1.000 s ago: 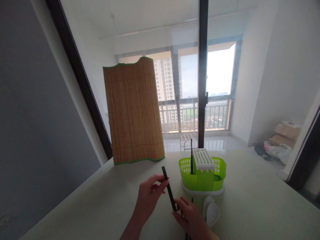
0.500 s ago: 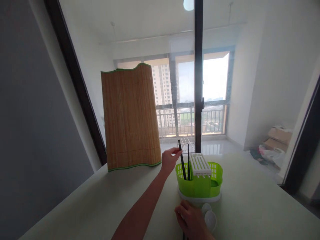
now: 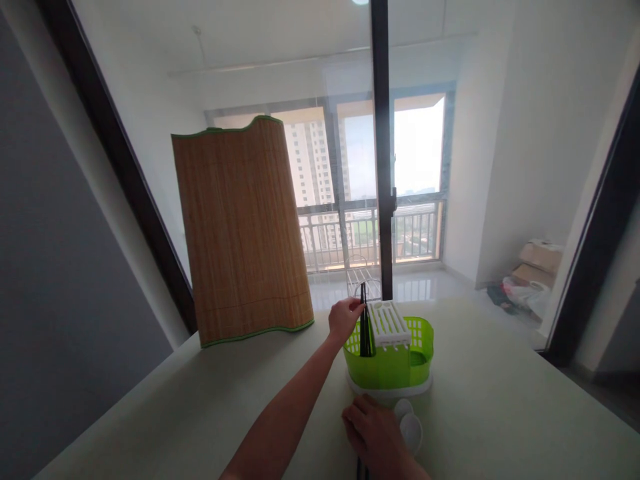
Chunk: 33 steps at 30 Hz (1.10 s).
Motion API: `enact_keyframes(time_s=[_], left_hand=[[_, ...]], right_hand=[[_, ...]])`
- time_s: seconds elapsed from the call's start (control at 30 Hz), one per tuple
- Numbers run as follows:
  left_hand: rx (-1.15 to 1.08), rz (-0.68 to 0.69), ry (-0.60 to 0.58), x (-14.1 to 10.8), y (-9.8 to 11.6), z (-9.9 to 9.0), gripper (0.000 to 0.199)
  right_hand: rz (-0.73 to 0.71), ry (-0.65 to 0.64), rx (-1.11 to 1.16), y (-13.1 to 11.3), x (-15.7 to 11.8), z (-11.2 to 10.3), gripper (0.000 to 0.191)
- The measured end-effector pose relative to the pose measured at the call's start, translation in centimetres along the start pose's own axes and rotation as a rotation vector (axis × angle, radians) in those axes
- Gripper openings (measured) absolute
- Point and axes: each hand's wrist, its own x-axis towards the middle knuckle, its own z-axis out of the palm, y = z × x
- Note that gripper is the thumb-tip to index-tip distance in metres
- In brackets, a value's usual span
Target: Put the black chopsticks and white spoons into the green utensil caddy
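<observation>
A bright green plastic cutlery caddy [image 3: 385, 370] with a white base stands on the table, a slotted white rack [image 3: 390, 323] on its middle. My left hand [image 3: 345, 319] reaches to the caddy's left compartment. Its thumb and fingers pinch black chopsticks [image 3: 366, 340], which stand upright in there with their tops close together. Lower down, in front of the caddy, my right hand [image 3: 375, 427] rests low over the table with fingers curled. Dark chopsticks [image 3: 362, 469] poke out beneath it, partly hidden. Two white spoons [image 3: 411, 432] lie right beside this hand.
A bamboo mat [image 3: 243, 233] with green edging stands upright at the table's back left. Behind the pale table [image 3: 500, 400] is a glass door with a dark frame [image 3: 381, 153]. Cardboard boxes [image 3: 535, 267] lie on the floor beyond, at right.
My left hand has brought its chopsticks right, against the others in the caddy, so the gap between them has closed. My right hand stays by the spoons. The whole view has shifted slightly.
</observation>
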Motion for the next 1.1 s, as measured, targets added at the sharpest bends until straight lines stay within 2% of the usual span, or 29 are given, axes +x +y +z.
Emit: enact_keyframes(time_s=[0.1, 0.2, 0.3, 0.37, 0.43, 0.53, 0.6, 0.67, 0.8, 1.0, 1.1], left_hand=[[0.049, 0.011, 0.023, -0.6, 0.6, -0.5, 0.025], [0.088, 0.063, 0.115, -2.6, 1.1, -1.7, 0.029], [0.088, 0.073, 0.209, -6.5, 0.9, -3.2, 0.028], [0.085, 0.024, 0.207, -10.1, 0.3, -3.9, 0.025], [0.098, -0.059, 0.118, -14.0, -0.3, -4.4, 0.023], [0.166, -0.197, -0.122, -19.6, -0.9, -4.3, 0.023], [0.26, -0.258, -0.272, -22.4, -0.8, -4.0, 0.023], [0.372, -0.295, -0.393, -24.2, -0.5, -3.5, 0.025], [0.561, -0.343, -0.51, -24.9, 0.3, -2.8, 0.03], [0.746, -0.428, -0.452, -23.6, -0.4, -3.8, 0.033], [0.797, -0.434, -0.476, -23.3, -1.4, -4.5, 0.036]], right_hand=[[0.046, 0.007, 0.083, 0.1, 0.0, -0.3, 0.015], [0.143, 0.041, 0.22, 0.4, 0.1, -0.8, 0.017], [0.285, 0.084, 0.396, 0.9, 0.4, -1.3, 0.016], [0.365, 0.124, 0.515, 1.3, 0.6, -1.6, 0.019], [0.407, 0.169, 0.615, 1.6, 0.7, -1.9, 0.023], [0.423, 0.21, 0.678, 1.9, 0.8, -2.0, 0.027], [0.426, 0.216, 0.675, 2.1, 0.8, -2.0, 0.029], [0.43, 0.216, 0.667, 2.2, 0.7, -2.0, 0.03], [0.43, 0.204, 0.648, 2.3, 0.5, -1.7, 0.03], [0.399, 0.178, 0.613, 2.0, 0.2, -1.1, 0.03], [0.375, 0.158, 0.598, 1.7, 0.1, -1.1, 0.029]])
